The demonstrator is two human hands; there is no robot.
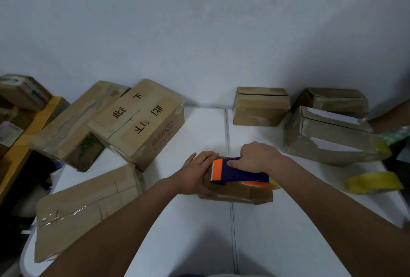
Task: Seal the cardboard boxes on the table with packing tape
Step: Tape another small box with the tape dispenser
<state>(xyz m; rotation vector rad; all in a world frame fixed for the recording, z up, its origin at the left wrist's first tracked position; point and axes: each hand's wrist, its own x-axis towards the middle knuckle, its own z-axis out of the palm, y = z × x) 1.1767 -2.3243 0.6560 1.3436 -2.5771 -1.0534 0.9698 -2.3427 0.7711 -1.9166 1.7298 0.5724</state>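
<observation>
A small flat cardboard box (239, 193) lies on the white table (199, 221) in front of me. My left hand (196, 174) clasps its left end, fingers over the top edge. My right hand (258, 157) grips a blue and orange tape dispenser (235, 171) that rests on top of the box, its orange toothed blade pointing left. A yellowish tape roll shows at the dispenser's right end.
Larger boxes (137, 121) pile up at the left, one flat taped box (88, 208) near the left edge. Three boxes (260, 107) stand at the back right against the wall. A loose yellow tape roll (375, 182) lies at the right edge.
</observation>
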